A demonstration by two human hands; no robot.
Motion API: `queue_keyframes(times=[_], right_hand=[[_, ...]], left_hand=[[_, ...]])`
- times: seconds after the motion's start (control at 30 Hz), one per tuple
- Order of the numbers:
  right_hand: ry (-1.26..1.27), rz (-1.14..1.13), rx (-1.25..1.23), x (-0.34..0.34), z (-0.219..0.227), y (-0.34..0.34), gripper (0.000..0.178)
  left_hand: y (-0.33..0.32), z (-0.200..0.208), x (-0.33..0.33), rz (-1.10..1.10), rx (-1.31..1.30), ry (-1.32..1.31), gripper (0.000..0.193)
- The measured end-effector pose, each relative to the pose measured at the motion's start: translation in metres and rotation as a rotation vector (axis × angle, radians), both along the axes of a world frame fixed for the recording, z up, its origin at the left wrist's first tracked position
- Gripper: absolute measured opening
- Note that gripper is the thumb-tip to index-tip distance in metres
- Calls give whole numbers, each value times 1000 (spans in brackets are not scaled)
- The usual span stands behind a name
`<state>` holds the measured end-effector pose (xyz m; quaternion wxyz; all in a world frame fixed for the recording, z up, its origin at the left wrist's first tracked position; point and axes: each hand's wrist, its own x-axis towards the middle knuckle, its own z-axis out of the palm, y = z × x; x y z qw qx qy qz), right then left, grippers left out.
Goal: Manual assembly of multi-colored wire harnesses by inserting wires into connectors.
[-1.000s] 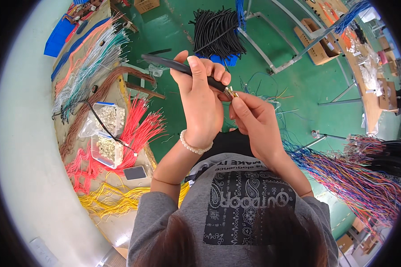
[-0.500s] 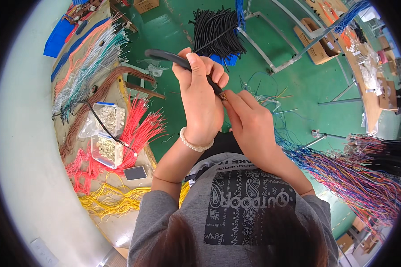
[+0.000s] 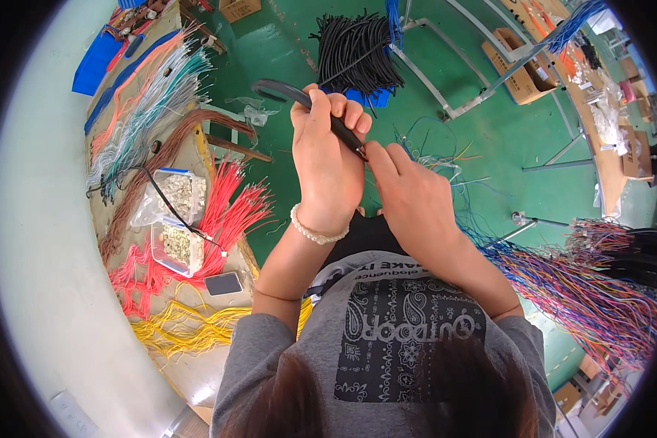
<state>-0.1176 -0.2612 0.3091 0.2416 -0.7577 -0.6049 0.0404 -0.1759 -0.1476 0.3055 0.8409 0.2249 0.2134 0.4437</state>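
My left hand (image 3: 328,157), with a beaded bracelet at the wrist, is wrapped round a thick black cable (image 3: 292,90). The cable bends back in a loop past my thumb, and its end points down to the right. At that end, the fingers of my right hand (image 3: 414,196) are pinched together on the tip. A small light-coloured bit shows at the tip; what exactly sits between those fingers is mostly hidden. Both hands are held up in front of my body, close to each other.
On the left bench lie red wires (image 3: 230,197), yellow wires (image 3: 190,325), brown wires (image 3: 169,137), tubs of small white connectors (image 3: 177,248) and a phone (image 3: 223,284). A black cable bundle (image 3: 354,55) is ahead, a metal frame (image 3: 452,113) beyond, and multicoloured wires (image 3: 562,292) hang at right.
Both hands have shifted slightly to the right with the black cable. My right fingers have closed in over the cable's end, so less of its coppery tip shows.
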Motion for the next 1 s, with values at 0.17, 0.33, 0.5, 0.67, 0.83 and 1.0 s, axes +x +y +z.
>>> queue_keyframes(times=[0.17, 0.33, 0.5, 0.67, 0.83, 1.0], right_hand=[[-41, 20, -45, -1, 4, -2, 40], [82, 26, -48, 3, 8, -1, 25], [278, -13, 94, 10, 10, 3, 7], [205, -73, 93, 13, 10, 5, 8], [168, -51, 86, 13, 10, 4, 8], [-9, -43, 73, 10, 14, 1, 9]], left_hand=[[0, -4, 0, -30, -39, -60, 13], [-3, -1, -1, -27, 151, -32, 15], [-10, 5, 1, -39, 294, 17, 18], [-9, 8, -8, -106, 397, 39, 28], [-11, 3, -14, -181, 416, 49, 32], [-12, -3, -13, -214, 374, -44, 28]])
